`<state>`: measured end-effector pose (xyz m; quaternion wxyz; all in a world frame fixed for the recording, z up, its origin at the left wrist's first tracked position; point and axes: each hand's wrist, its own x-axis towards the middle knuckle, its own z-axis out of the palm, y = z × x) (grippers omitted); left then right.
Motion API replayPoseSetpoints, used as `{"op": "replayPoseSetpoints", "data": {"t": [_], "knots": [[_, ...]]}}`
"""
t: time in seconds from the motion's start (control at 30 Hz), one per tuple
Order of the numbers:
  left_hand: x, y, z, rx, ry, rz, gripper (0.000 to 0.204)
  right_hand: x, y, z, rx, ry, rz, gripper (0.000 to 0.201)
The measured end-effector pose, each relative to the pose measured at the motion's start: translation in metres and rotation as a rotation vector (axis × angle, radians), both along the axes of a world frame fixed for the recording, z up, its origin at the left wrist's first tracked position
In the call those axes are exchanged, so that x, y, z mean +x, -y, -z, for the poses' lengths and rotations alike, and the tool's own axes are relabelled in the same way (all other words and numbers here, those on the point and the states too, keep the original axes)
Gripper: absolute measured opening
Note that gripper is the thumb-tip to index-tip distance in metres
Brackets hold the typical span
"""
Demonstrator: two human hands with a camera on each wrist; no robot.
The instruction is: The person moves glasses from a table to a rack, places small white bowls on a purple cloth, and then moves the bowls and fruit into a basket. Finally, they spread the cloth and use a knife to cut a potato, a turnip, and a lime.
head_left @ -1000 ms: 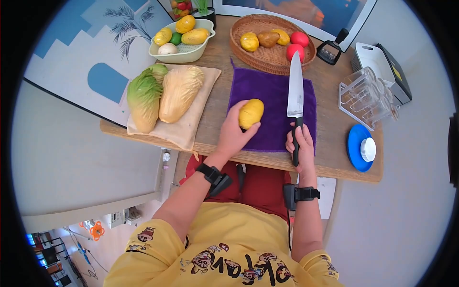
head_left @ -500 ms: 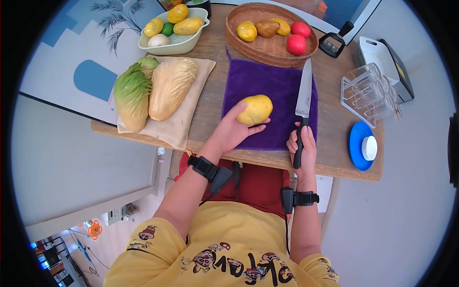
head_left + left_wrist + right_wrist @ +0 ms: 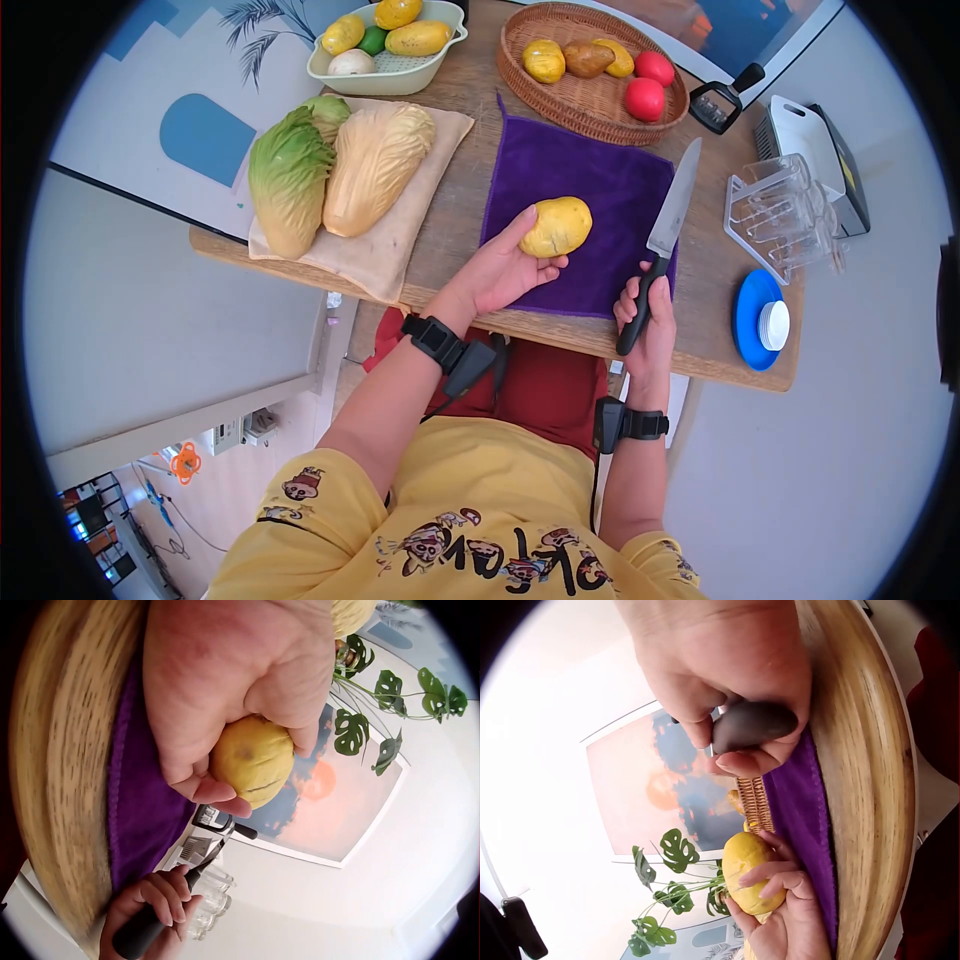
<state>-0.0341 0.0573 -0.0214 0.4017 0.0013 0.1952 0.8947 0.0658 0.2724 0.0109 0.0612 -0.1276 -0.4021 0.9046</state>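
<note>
Knife (image 3: pixel 675 205) and fruit have both shifted since the first head view: the blade, which overlaps the round wicker basket (image 3: pixel 600 128) there, now leans toward the upper right, clear of its rim, and the yellow oval fruit (image 3: pixel 556 228) has turned from standing lengthwise to lying more crosswise. My left hand (image 3: pixel 500 275) has rolled too, showing more of its palm. It is clamped on the fruit, thumb along the left side and fingers curled beneath, spread only as wide as the fruit between them. I hold it near the centre of the frame, above the purple cloth (image 3: pixel 540 160), a dark crease showing on its skin. My right hand (image 3: pixel 652 315) is closed around the knife's black handle, right of centre by the table's (image 3: pixel 460 200) front edge, fingers wrapped on it. The blade runs up along the cloth's right side, apart from the fruit. On the left, two cabbages (image 3: pixel 380 170) lie on a beige cloth (image 3: pixel 440 135).
</note>
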Motion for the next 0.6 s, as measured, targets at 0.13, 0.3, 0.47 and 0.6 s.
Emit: {"op": "replayPoseSetpoints", "data": {"t": [0.13,0.3,0.47,0.6], "knots": [[0.001,-0.002,-0.002,-0.039,-0.023,-0.005,0.054,0.017,0.009,-0.024,0.294,0.086,-0.012,0.027],[0.006,-0.004,-0.006,-0.090,-0.060,-0.042,0.054,0.030,0.016,-0.046,0.716,0.163,-0.133,0.023],[0.009,-0.005,-0.006,-0.121,-0.111,-0.078,0.054,0.031,0.014,-0.037,0.831,0.175,-0.183,0.024],[0.007,-0.002,-0.006,-0.114,-0.136,-0.072,0.047,0.031,0.011,-0.036,0.833,0.219,-0.164,0.023]]}}
